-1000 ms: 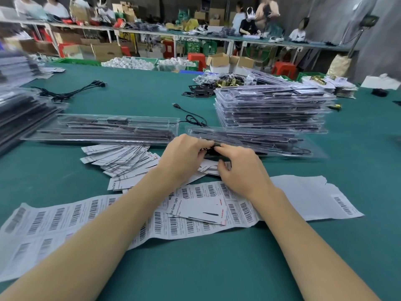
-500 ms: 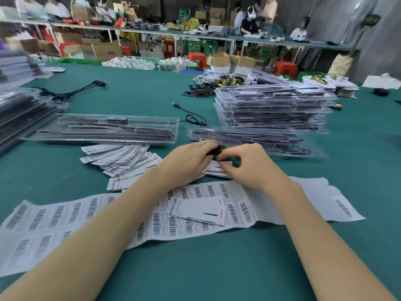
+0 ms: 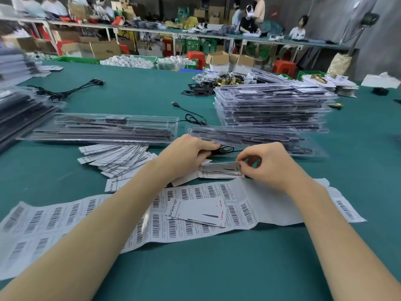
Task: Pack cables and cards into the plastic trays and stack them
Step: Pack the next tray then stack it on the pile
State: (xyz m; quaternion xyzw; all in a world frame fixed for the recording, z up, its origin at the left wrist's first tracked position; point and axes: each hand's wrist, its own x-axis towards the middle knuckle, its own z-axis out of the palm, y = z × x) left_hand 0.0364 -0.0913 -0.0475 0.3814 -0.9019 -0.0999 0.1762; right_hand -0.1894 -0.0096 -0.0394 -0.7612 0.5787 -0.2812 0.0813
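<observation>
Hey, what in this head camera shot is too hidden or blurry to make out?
- Coiled black cable: partly hidden under the left hand, so its coil is unclear.
- Stacks at the left edge: blurred and cut off by the frame.
- Barcode sheet: its small print is illegible, and both forearms cover part of it.
- Card pinched by the right hand: print too small.

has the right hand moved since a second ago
Yes. The right hand has pulled back from the clear tray toward the barcode sheet, now pinching a card.
</observation>
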